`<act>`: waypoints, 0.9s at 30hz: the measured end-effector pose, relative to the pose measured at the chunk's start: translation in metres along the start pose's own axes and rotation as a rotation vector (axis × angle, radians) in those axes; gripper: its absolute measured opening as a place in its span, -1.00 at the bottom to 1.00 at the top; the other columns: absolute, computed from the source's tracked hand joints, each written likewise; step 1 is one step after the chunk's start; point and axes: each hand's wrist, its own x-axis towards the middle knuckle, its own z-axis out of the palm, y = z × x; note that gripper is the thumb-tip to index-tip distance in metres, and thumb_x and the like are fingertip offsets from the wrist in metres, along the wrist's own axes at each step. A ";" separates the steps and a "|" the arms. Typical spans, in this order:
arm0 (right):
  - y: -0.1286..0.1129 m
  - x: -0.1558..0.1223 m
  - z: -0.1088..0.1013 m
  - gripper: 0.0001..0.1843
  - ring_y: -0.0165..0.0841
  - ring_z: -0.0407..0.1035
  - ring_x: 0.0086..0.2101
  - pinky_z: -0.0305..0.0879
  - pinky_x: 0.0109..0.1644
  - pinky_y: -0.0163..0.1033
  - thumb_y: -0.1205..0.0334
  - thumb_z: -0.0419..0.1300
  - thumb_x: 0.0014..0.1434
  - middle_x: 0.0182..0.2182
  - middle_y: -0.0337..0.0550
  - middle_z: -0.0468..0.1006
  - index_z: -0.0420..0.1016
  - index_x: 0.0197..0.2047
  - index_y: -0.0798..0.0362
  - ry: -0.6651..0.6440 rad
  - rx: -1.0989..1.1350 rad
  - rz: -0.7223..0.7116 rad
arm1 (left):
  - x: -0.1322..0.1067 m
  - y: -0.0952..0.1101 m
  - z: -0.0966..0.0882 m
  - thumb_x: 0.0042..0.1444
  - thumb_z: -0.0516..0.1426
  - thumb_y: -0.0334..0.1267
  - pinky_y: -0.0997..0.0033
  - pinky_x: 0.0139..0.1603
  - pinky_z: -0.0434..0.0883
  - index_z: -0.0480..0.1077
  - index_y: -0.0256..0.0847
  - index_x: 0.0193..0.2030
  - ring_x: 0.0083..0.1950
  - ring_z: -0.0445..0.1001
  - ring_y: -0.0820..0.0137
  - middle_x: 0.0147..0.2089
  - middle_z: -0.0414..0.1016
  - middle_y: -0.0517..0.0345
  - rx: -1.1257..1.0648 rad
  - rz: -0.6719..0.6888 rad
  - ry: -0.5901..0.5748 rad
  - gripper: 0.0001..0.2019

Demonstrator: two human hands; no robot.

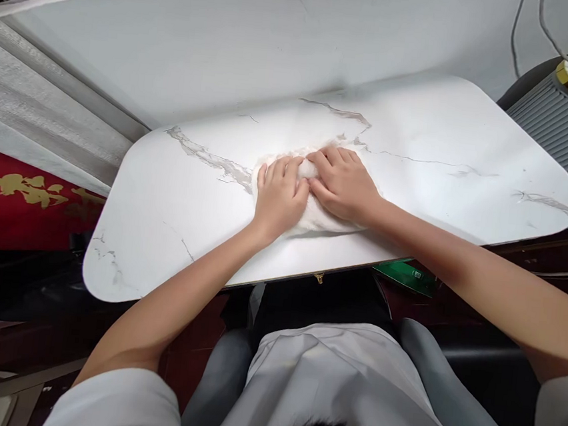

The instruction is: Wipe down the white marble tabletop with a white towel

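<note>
A white, fluffy towel [331, 221] lies bunched on the marble-patterned white table [174, 209], near the middle. My left hand [283, 196] rests on its left part, with the fingers bent into the cloth and the thumb pointing toward the other hand. On the towel's upper right part, my right hand [344, 182] presses down with curled fingers. Between the two hands a small raised fold of the towel shows. Both hands cover much of the cloth, so its full shape is hidden.
A pale wall [281, 38] runs along the table's far side. At the left hang a light curtain [49, 96] and a red cloth [22, 214] with gold characters. A grey ribbed cabinet [566, 146] stands at the right. Something green [406, 275] lies below the near edge.
</note>
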 end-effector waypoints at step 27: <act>0.037 0.127 0.032 -0.61 -0.13 0.26 0.00 0.17 0.12 -0.02 0.09 -0.13 0.38 0.01 0.03 0.43 0.34 0.12 0.03 -0.015 -0.084 0.173 | 0.133 -0.065 0.009 0.21 -0.01 -0.29 0.05 0.40 0.17 0.39 0.09 0.00 0.18 0.37 0.18 0.05 0.50 0.16 -0.127 -0.013 0.137 -0.72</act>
